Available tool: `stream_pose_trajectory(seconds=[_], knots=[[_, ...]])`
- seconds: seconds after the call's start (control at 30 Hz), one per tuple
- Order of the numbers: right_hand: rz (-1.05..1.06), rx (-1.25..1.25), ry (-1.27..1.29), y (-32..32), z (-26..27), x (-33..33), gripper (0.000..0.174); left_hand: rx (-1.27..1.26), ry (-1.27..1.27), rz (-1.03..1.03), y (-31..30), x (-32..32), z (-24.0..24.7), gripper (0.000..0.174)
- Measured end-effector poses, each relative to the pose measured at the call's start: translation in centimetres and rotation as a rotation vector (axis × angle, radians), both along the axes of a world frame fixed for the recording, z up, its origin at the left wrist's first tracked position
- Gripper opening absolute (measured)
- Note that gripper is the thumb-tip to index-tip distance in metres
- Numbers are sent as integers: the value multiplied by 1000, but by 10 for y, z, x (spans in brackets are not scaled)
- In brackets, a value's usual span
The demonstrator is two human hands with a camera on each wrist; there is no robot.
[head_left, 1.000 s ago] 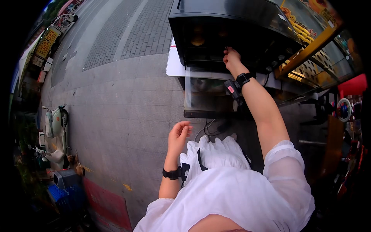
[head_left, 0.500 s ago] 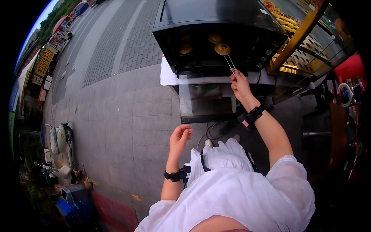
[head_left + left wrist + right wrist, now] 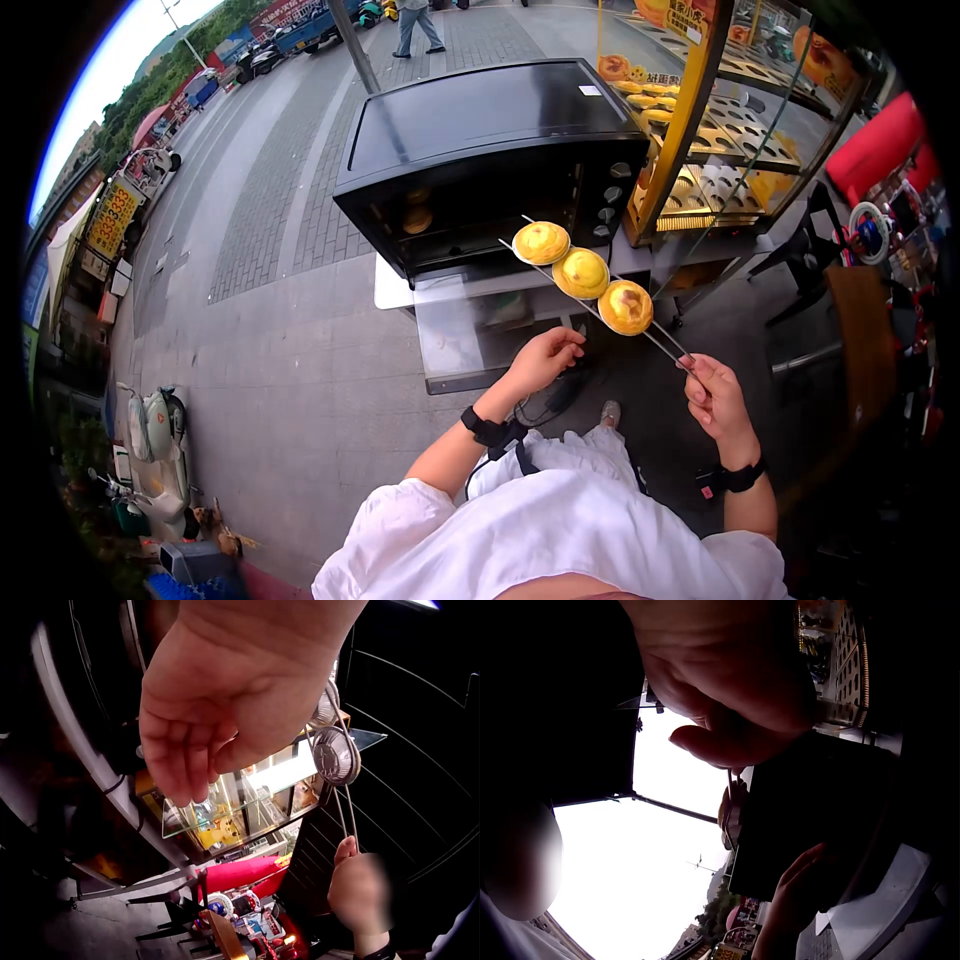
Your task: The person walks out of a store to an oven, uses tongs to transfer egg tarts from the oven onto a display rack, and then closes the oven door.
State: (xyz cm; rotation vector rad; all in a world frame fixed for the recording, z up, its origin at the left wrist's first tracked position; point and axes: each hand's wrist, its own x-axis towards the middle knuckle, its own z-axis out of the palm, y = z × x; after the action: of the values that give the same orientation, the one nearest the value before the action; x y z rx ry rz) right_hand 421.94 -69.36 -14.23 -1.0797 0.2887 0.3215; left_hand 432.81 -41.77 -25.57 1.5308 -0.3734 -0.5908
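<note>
My right hand [image 3: 718,398] pinches the end of a two-pronged metal fork [image 3: 664,338]. Three egg tarts rest in a row across its prongs: a browned tart [image 3: 626,307] nearest the hand, a yellow tart [image 3: 580,273] in the middle and another tart [image 3: 541,243] at the far end. From below, the left wrist view shows a foil cup [image 3: 335,755] lying on the prongs. My left hand [image 3: 545,358], fingers loosely curled and holding nothing, hovers by the lowered glass oven door [image 3: 460,345]. Inside the black oven [image 3: 480,115] more tarts [image 3: 417,219] sit at the left.
Right of the oven stands a yellow-framed glass display case [image 3: 672,150] with perforated racks. The oven sits on a white-topped table [image 3: 392,285]. A wooden board [image 3: 858,340] and a red object [image 3: 880,150] are at the right. Parked scooters [image 3: 152,425] line the left; a person [image 3: 416,25] walks behind.
My right hand has drawn the fork with the tarts out of the oven, back and to the right. My left hand has moved up and right toward the oven door.
</note>
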Motion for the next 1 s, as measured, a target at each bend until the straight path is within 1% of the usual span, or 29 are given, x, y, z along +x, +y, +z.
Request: stream_pose_trajectory(seconds=[0.07, 0.1, 0.13, 0.17, 0.2, 0.27, 0.3, 0.33, 0.4, 0.5, 0.53, 0.6, 0.67, 0.73, 0.77, 0.87, 0.9, 0.93, 0.97, 1.0], knots=[[0, 6, 6, -34, 17, -20, 27, 11, -36, -86, -45, 12, 11, 18], [1, -2, 2, -51, 26, -28, 27, 67, -240, -94, -74, 20, 3, 18], [2, -11, -1, -67, 34, -36, 27, 121, -444, -98, -97, 25, 14, 17], [-12, 2, -6, -85, 38, -43, 28, 46, -688, -86, -118, 28, 25, 18], [-2, 5, -15, -102, 44, -49, 28, -201, -605, -115, -146, 38, 5, 21], [1, 7, -16, -137, 58, -64, 29, -341, -402, -254, -196, 51, -5, 25], [-19, 7, 0, -155, 64, -72, 30, -249, -380, -225, -232, 61, -20, 28], [-29, -34, -2, -174, 71, -80, 30, -69, -290, -185, -259, 67, -17, 29], [-48, -109, -12, -205, 85, -94, 31, 101, -373, -89, -303, 81, -2, 31], [-164, -155, -42, -241, 104, -110, 31, 97, -409, 116, -374, 131, -28, 41], [-194, -171, -52, -250, 107, -113, 31, 122, -468, 204, -395, 149, -32, 44], [-246, -169, -77, -269, 109, -113, 31, 146, -495, 332, -432, 187, -34, 54], [-286, -162, -101, -287, 107, -107, 31, 113, -458, 406, -469, 229, -43, 62], [-318, -147, -117, -302, 101, -99, 31, 78, -464, 437, -492, 266, -48, 69], [-243, -84, -135, -310, 102, -94, 31, 60, -467, 434, -500, 280, -49, 73], [-322, -125, -123, -324, 94, -75, 30, -38, -201, 290, -498, 264, 1, 68], [-311, -127, -132, -329, 91, -69, 31, -31, -242, 339, -504, 268, -1, 67], [-300, -120, -136, -333, 89, -63, 31, -21, -283, 389, -502, 261, 13, 66], [-288, -110, -140, -334, 88, -57, 30, 0, -138, 318, -493, 252, 23, 61], [-274, -98, -144, -334, 88, -51, 30, 24, -266, 300, -488, 249, 18, 59]])
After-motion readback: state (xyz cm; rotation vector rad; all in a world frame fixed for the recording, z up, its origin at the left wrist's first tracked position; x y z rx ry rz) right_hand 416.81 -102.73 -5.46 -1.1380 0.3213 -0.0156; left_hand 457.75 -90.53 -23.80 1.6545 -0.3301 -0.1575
